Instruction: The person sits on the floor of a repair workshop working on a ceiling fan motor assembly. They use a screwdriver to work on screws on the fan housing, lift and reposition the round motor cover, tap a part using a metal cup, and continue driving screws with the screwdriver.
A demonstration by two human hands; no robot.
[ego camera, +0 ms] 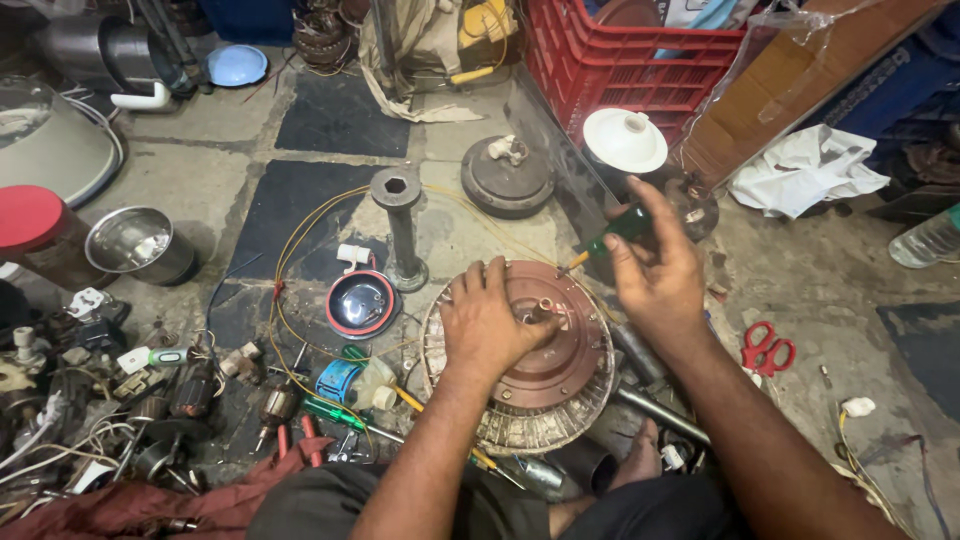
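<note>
Stone floor slabs (330,120), grey and dark, are spreading under a clutter of parts around me. At the centre of the frame a round reddish-brown motor housing (540,350) is lying flat, pale windings showing round its rim. I am pressing my left hand (490,325) palm-down on its top, fingers spread and closed on nothing, beside the central shaft. I am pinching a green-handled screwdriver (615,228) in my right hand (655,280), just right of centre, its tip angling down to the housing's upper edge.

At the top of the frame a red plastic crate (620,60) is standing; I cannot tell what is lying inside. At the left, an open steel bowl (135,242) is sitting beside a jar with a red lid (30,220). A small round red-rimmed cap (360,303) is lying left of the housing, near an upright grey metal post (400,225). At the upper right a brown cardboard box (790,80) is leaning under clear plastic, white crumpled cloth (805,170) below it. Red-handled scissors (767,348) are lying at the right.
</note>
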